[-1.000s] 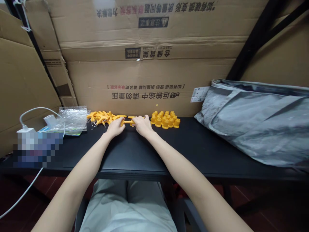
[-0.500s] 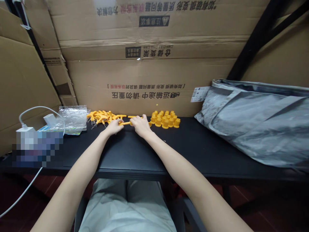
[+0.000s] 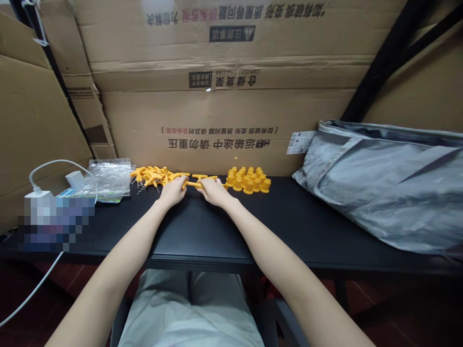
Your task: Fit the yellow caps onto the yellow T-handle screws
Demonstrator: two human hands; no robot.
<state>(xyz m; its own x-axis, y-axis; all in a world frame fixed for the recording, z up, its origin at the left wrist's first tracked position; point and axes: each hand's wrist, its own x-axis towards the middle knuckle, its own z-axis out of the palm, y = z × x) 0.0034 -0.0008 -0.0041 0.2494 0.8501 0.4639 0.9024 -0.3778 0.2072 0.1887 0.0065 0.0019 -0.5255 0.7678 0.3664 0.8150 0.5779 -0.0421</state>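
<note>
My left hand (image 3: 175, 191) and my right hand (image 3: 214, 192) are closed on opposite ends of a slim yellow piece with a ribbed or twisted middle (image 3: 192, 184), held level just above the black table. My fingers cover both its ends. Left of my hands lies a heap of yellow T-shaped handles (image 3: 150, 173), with thin metal spirals (image 3: 142, 187) like corkscrew worms sticking out at its front. Behind my right hand, another yellow T-shaped piece (image 3: 198, 176) lies on the table. Yellow flanged caps (image 3: 249, 182) stand in a close group to the right.
The black table (image 3: 202, 236) backs onto a cardboard sheet (image 3: 224, 111). Clear plastic wrap (image 3: 110, 173), a white charger (image 3: 39, 202) with a cable, and a blurred-out item (image 3: 58, 226) are at the left. A large grey bag (image 3: 383, 188) takes up the right end.
My hands have shifted slightly, the left one turning and edging right. More of the yellow T-shaped piece behind my right hand shows. The heap and the caps stay put.
</note>
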